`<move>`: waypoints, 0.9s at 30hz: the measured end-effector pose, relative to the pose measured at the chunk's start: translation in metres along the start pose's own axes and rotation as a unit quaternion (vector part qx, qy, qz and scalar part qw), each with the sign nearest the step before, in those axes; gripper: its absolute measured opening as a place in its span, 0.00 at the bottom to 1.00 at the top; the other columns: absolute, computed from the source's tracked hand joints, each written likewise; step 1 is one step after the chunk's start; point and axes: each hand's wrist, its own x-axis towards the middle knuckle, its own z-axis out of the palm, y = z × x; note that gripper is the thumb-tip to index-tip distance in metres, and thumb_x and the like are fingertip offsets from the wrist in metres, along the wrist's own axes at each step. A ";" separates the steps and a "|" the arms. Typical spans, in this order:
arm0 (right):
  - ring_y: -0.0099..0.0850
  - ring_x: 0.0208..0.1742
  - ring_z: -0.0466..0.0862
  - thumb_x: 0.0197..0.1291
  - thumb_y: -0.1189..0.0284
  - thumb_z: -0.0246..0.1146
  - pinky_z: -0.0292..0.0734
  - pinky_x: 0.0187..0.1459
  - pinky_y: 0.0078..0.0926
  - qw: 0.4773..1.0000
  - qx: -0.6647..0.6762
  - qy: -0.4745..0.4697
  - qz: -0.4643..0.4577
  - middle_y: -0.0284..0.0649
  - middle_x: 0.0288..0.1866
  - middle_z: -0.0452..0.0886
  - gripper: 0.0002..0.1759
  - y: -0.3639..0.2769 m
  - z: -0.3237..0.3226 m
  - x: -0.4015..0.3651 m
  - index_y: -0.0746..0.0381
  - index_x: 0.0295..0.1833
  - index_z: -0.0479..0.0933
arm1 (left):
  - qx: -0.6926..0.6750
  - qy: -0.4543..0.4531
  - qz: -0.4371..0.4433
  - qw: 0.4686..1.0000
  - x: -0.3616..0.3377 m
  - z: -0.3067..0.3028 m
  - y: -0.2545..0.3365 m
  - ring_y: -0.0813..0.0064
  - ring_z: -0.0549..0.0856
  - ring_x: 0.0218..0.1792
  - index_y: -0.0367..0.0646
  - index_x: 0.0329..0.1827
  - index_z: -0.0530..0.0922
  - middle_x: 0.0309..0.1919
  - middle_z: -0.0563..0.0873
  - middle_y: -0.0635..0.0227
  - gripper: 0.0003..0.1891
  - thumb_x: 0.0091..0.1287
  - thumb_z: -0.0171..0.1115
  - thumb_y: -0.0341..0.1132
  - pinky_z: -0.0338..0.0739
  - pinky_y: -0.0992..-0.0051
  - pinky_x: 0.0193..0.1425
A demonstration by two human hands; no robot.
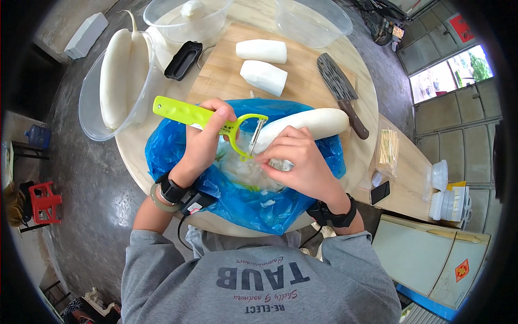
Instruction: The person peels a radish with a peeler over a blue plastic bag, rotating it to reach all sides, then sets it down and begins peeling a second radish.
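Observation:
My left hand (202,144) is wrapped round the lime-green handle of a Y-shaped peeler (178,112), its blade end pointing right. At the blade, the fingertips of my right hand (298,161) are pinched together; what they hold, if anything, is too small to make out. Just beyond that hand a peeled white radish (324,122) lies across the edge of a blue plastic bag (248,211), one end near the blade. Pale peelings (237,168) with a few green bits fill the open bag beneath both hands.
Two radish pieces (262,51) and a cleaver (340,81) lie on a wooden cutting board (226,59). Whole radishes (116,81) stand in a clear tub at left, near a black tray (183,60). A phone (380,193) and bagged skewers (387,146) are on the right table.

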 end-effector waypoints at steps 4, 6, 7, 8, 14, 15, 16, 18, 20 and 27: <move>0.28 0.39 0.73 0.44 0.76 0.65 0.63 0.45 0.24 0.995 0.061 0.082 -0.016 0.34 0.35 0.78 0.16 -0.004 0.009 0.005 0.61 0.43 0.77 | -0.088 -0.055 0.009 0.995 0.002 -0.002 0.000 0.75 0.76 0.19 0.41 0.29 0.71 0.22 0.75 0.67 0.13 0.65 0.51 0.41 0.68 0.80 0.22; 0.26 0.39 0.73 0.46 0.75 0.64 0.64 0.45 0.23 0.976 0.207 0.059 0.011 0.35 0.37 0.77 0.16 -0.009 0.016 0.004 0.62 0.45 0.76 | -0.124 -0.089 0.018 0.988 0.002 -0.002 -0.001 0.74 0.75 0.19 0.41 0.29 0.70 0.21 0.74 0.66 0.14 0.65 0.51 0.43 0.68 0.79 0.22; 0.26 0.40 0.73 0.47 0.75 0.64 0.64 0.45 0.22 0.959 0.278 0.048 0.024 0.36 0.38 0.77 0.16 -0.011 0.018 0.004 0.63 0.45 0.76 | -0.130 -0.099 0.018 0.986 0.002 -0.003 -0.002 0.73 0.75 0.19 0.42 0.30 0.69 0.21 0.74 0.65 0.14 0.65 0.51 0.44 0.68 0.79 0.22; 0.24 0.40 0.73 0.49 0.75 0.64 0.65 0.45 0.21 0.947 0.319 0.025 0.036 0.35 0.38 0.76 0.15 -0.011 0.018 0.004 0.64 0.45 0.75 | -0.137 -0.109 0.018 0.984 0.002 -0.003 -0.002 0.73 0.75 0.19 0.42 0.30 0.69 0.21 0.74 0.64 0.15 0.65 0.51 0.45 0.68 0.78 0.22; 0.18 0.42 0.71 0.55 0.76 0.59 0.66 0.46 0.17 0.826 0.549 -0.053 0.117 0.32 0.39 0.73 0.10 -0.009 0.028 0.007 0.67 0.43 0.75 | -0.160 -0.128 -0.028 0.978 0.001 -0.002 -0.002 0.74 0.74 0.20 0.43 0.31 0.68 0.21 0.74 0.64 0.18 0.66 0.48 0.50 0.68 0.78 0.23; 0.18 0.42 0.71 0.55 0.77 0.59 0.66 0.46 0.16 0.814 0.568 -0.051 0.113 0.32 0.39 0.72 0.09 -0.009 0.029 0.008 0.67 0.43 0.75 | -0.158 -0.130 -0.030 0.978 0.001 -0.002 -0.003 0.74 0.74 0.20 0.43 0.31 0.68 0.21 0.74 0.64 0.18 0.66 0.48 0.51 0.68 0.78 0.23; 0.18 0.42 0.70 0.56 0.77 0.58 0.66 0.47 0.16 0.801 0.586 -0.049 0.109 0.32 0.39 0.72 0.08 -0.009 0.031 0.009 0.67 0.42 0.75 | -0.156 -0.133 -0.033 0.978 0.000 -0.001 -0.004 0.74 0.74 0.20 0.43 0.31 0.68 0.21 0.74 0.64 0.19 0.66 0.47 0.51 0.68 0.78 0.23; 0.16 0.37 0.68 0.55 0.74 0.60 0.64 0.40 0.14 0.801 0.588 -0.041 0.108 0.29 0.34 0.72 0.08 -0.008 0.035 0.010 0.65 0.41 0.76 | -0.154 -0.138 -0.036 0.978 0.000 -0.001 -0.004 0.74 0.74 0.20 0.43 0.31 0.68 0.21 0.74 0.64 0.19 0.66 0.47 0.52 0.68 0.78 0.24; 0.15 0.35 0.67 0.54 0.73 0.61 0.63 0.37 0.13 0.798 0.592 -0.038 0.102 0.27 0.32 0.71 0.08 -0.005 0.038 0.010 0.64 0.40 0.77 | -0.155 -0.143 -0.040 0.977 0.001 -0.002 -0.004 0.75 0.74 0.21 0.43 0.31 0.68 0.21 0.75 0.65 0.19 0.66 0.47 0.53 0.68 0.79 0.25; 0.14 0.33 0.66 0.54 0.74 0.61 0.62 0.36 0.13 0.817 0.569 -0.051 0.074 0.26 0.30 0.72 0.07 0.003 0.037 0.009 0.61 0.40 0.77 | -0.143 -0.179 -0.047 0.972 0.002 -0.003 -0.006 0.77 0.74 0.23 0.43 0.31 0.69 0.23 0.75 0.66 0.20 0.66 0.47 0.53 0.68 0.80 0.26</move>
